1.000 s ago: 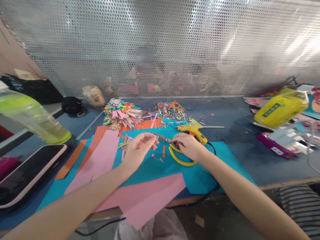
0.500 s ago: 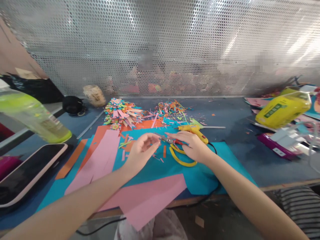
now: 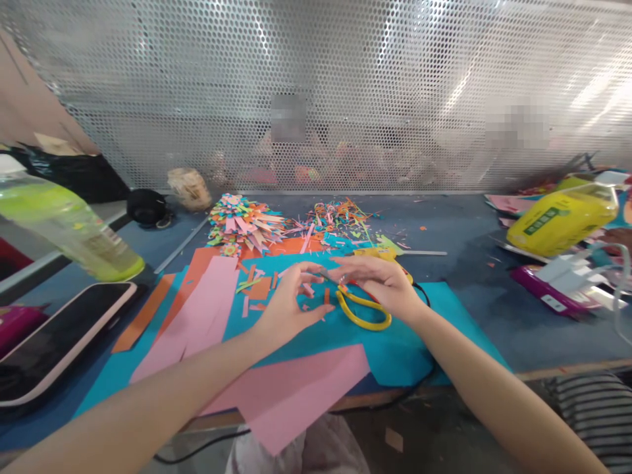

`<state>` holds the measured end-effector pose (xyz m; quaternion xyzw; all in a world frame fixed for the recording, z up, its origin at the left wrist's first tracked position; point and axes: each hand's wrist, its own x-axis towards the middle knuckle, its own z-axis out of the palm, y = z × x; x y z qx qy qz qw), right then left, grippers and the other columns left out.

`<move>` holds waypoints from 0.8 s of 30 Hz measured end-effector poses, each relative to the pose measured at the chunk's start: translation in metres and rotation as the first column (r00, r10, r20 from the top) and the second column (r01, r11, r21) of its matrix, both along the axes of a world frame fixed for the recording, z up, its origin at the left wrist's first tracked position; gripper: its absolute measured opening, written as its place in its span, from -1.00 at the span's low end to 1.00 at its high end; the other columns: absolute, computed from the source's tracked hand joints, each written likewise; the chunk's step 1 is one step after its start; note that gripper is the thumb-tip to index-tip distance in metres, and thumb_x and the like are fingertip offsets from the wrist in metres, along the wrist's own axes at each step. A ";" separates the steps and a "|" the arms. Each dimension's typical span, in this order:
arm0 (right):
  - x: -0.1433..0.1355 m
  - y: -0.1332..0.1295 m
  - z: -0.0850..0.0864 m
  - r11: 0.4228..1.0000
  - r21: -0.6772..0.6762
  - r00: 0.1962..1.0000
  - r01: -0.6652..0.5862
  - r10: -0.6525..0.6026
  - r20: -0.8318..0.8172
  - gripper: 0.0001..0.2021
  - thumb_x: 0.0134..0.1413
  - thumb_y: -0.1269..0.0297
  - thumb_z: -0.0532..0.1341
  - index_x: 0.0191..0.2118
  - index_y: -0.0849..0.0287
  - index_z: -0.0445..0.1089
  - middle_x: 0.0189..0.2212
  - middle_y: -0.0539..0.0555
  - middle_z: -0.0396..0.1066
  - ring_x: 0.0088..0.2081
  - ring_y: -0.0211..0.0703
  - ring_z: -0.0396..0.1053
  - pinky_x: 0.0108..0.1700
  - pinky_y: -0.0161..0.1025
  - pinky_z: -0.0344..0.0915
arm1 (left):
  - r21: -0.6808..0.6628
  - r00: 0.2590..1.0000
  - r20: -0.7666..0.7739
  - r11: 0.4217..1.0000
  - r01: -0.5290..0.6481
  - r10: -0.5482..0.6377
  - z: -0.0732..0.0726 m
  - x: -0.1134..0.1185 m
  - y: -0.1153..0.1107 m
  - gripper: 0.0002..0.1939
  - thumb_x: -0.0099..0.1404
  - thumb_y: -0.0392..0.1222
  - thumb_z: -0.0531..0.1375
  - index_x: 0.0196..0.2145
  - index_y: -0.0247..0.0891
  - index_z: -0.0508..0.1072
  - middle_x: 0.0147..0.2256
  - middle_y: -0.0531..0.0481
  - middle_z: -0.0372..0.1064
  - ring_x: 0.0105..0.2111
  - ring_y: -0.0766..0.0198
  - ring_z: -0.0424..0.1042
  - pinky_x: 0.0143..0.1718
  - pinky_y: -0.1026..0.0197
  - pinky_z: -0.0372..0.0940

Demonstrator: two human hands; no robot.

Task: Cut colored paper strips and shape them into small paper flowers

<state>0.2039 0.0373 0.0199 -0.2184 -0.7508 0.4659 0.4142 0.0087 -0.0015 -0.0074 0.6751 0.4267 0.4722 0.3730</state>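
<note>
My left hand (image 3: pixel 289 303) is held over the blue paper (image 3: pixel 296 336), palm facing right. Its fingers are curved and apart from the thumb, and I see nothing gripped in it. My right hand (image 3: pixel 388 283) reaches across from the right with fingers stretched out over the scissors (image 3: pixel 365 322). The scissors' yellow loop handles point toward me; the blades are mostly hidden under the right fingers. Both hands' fingertips come close together there. Small paper strips (image 3: pixel 257 286) in orange, pink and green lie left of my left hand. Behind my right hand is a yellow glue gun (image 3: pixel 378 253).
A layered paper-strip piece (image 3: pixel 244 224) and a heap of shreds (image 3: pixel 340 217) sit behind. Pink sheets (image 3: pixel 301 395) overhang the front edge. A phone (image 3: pixel 59 336) and green bottle (image 3: pixel 74 224) stand left; a yellow bottle (image 3: pixel 563 220) and purple power strip (image 3: pixel 548 289) right.
My left hand's thumb has moved down, away from its fingers, widening the gap. My right hand's fingers have stretched out, with its thumb lower, over the scissors.
</note>
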 end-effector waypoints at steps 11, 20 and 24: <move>-0.008 -0.007 0.008 0.991 0.101 0.995 0.089 -0.083 -0.058 -0.69 0.09 0.39 0.12 -0.02 0.11 0.31 0.02 0.09 0.32 0.05 -0.15 0.28 0.09 -0.14 0.26 | 0.221 0.999 0.031 0.974 -0.049 0.044 0.010 0.001 -0.003 -0.78 0.12 -0.30 0.21 -0.23 -0.20 0.33 -0.24 -0.06 0.35 -0.24 0.23 0.35 -0.23 0.18 0.26; -0.020 -0.012 -0.005 0.906 0.333 0.939 0.261 -0.319 0.131 -0.80 0.06 0.33 0.18 -0.17 0.07 0.45 -0.21 0.05 0.49 -0.17 -0.15 0.43 -0.11 -0.21 0.39 | 0.203 0.999 0.028 0.979 -0.035 0.030 0.010 0.002 -0.008 -0.82 0.18 -0.28 0.15 -0.23 -0.17 0.45 -0.23 -0.04 0.43 -0.24 0.23 0.37 -0.18 0.19 0.25; -0.015 -0.009 -0.004 0.912 0.329 0.932 0.246 -0.316 0.180 -0.82 0.06 0.37 0.17 -0.21 0.09 0.47 -0.28 0.04 0.51 -0.26 -0.18 0.46 -0.19 -0.26 0.40 | 0.137 0.998 0.049 0.990 -0.034 0.028 0.009 0.003 -0.007 -0.82 0.20 -0.25 0.14 -0.21 -0.18 0.44 -0.21 -0.05 0.42 -0.21 0.23 0.38 -0.17 0.21 0.26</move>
